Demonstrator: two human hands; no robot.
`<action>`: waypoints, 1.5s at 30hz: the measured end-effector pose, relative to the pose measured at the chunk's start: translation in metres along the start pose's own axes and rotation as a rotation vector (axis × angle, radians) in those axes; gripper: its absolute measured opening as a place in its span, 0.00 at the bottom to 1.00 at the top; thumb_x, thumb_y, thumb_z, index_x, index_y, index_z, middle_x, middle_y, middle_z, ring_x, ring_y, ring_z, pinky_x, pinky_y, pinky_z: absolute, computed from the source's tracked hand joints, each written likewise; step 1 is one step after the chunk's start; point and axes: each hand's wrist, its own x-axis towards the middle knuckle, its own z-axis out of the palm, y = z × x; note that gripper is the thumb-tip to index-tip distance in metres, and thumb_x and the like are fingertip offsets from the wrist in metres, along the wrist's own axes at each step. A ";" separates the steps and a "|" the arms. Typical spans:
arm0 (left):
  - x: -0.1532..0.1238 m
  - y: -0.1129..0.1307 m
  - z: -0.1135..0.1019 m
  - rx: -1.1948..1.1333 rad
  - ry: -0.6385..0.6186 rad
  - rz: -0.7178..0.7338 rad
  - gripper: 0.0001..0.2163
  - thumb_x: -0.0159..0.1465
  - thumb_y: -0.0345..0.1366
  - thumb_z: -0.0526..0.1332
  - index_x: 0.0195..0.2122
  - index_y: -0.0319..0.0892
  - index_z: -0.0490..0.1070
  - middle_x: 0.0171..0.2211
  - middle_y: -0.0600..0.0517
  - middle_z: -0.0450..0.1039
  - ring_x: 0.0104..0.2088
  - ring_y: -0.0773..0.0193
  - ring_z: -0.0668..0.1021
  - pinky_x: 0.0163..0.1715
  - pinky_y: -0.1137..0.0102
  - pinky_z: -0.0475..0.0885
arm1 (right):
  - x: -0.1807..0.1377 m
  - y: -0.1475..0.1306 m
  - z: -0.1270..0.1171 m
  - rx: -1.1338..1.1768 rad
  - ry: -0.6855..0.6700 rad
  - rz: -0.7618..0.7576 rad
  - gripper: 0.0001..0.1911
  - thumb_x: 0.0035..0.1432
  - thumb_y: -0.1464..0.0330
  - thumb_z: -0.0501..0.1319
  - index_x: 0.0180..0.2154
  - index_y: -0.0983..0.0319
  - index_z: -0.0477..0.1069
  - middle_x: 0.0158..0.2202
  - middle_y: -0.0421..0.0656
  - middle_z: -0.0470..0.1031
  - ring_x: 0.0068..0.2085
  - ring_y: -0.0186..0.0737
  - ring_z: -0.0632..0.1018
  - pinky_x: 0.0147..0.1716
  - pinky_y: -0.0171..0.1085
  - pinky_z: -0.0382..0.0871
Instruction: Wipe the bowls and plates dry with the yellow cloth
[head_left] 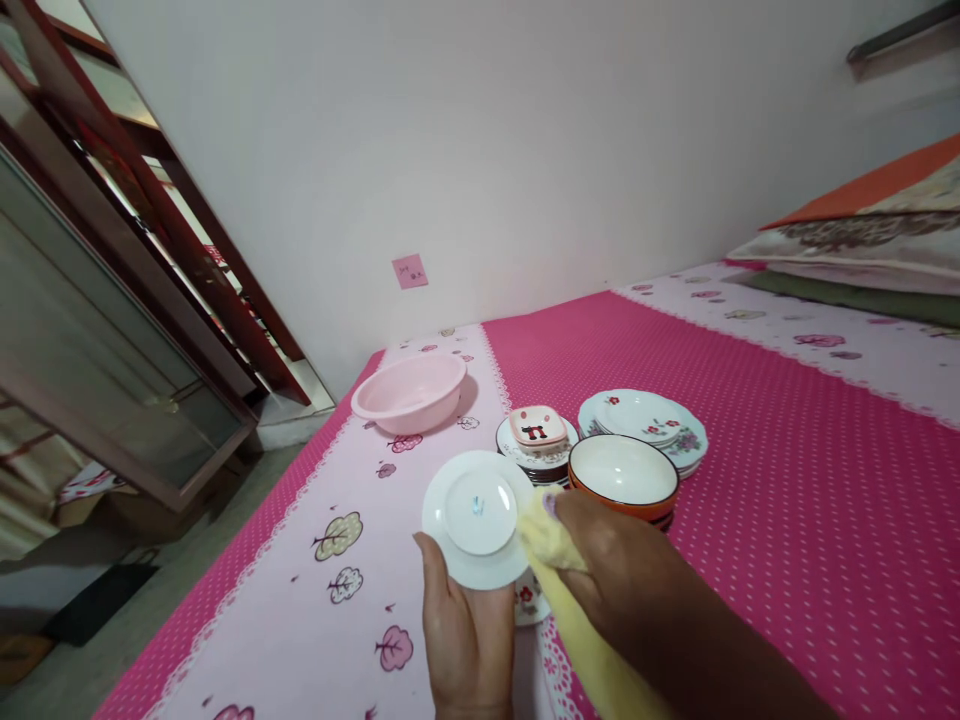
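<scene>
My left hand (pixel 466 628) grips a small white plate (pixel 477 518) from below, its underside turned up toward me. My right hand (pixel 615 570) is closed on a yellow cloth (pixel 570 600) and presses it against the plate's right edge. Just beyond the hands stand an orange bowl with a white inside (pixel 622 475), a stack of dark-rimmed plates topped by a small square dish (pixel 537 430), and a pile of flowered plates (pixel 645 420). Another flowered plate (pixel 527 600) lies partly hidden under the white plate.
A pink plastic basin (pixel 409 392) sits at the far left of the bed. The bed wears a pink dotted cover (pixel 787 500) with a tree-print strip. Folded bedding (pixel 862 250) lies at the far right. A wooden-framed window (pixel 112 330) stands left.
</scene>
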 end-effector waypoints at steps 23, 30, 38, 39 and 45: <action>0.010 0.026 -0.022 -0.098 -0.303 -0.014 0.23 0.74 0.50 0.51 0.54 0.42 0.80 0.56 0.43 0.78 0.56 0.54 0.81 0.61 0.57 0.72 | 0.003 0.007 -0.039 0.677 0.103 0.282 0.07 0.60 0.67 0.57 0.41 0.56 0.69 0.27 0.37 0.74 0.27 0.40 0.75 0.26 0.36 0.69; 0.000 0.018 -0.010 -0.049 -0.422 -0.070 0.20 0.74 0.48 0.54 0.54 0.42 0.80 0.56 0.44 0.78 0.55 0.55 0.81 0.60 0.63 0.72 | 0.012 -0.019 -0.021 0.729 -0.124 0.200 0.07 0.53 0.63 0.68 0.32 0.59 0.74 0.32 0.39 0.78 0.35 0.42 0.77 0.33 0.37 0.69; -0.012 0.020 0.002 0.157 0.026 -0.039 0.15 0.70 0.45 0.61 0.54 0.47 0.80 0.56 0.45 0.80 0.57 0.56 0.80 0.59 0.63 0.74 | 0.001 -0.022 -0.014 0.438 0.117 -0.232 0.08 0.60 0.75 0.57 0.29 0.58 0.66 0.28 0.37 0.71 0.29 0.35 0.72 0.29 0.35 0.62; -0.015 0.021 0.007 0.173 0.028 -0.035 0.18 0.69 0.48 0.62 0.55 0.47 0.80 0.58 0.43 0.78 0.58 0.53 0.79 0.59 0.61 0.74 | 0.000 -0.022 -0.013 0.338 0.171 -0.308 0.09 0.61 0.76 0.55 0.30 0.59 0.67 0.29 0.39 0.73 0.30 0.36 0.73 0.29 0.36 0.62; -0.026 0.036 0.024 0.075 -0.086 -0.055 0.16 0.68 0.46 0.63 0.52 0.48 0.82 0.51 0.43 0.83 0.50 0.47 0.83 0.56 0.51 0.76 | -0.001 -0.030 0.006 -0.219 0.318 -0.507 0.14 0.52 0.84 0.57 0.31 0.59 0.70 0.31 0.40 0.79 0.27 0.41 0.73 0.28 0.41 0.61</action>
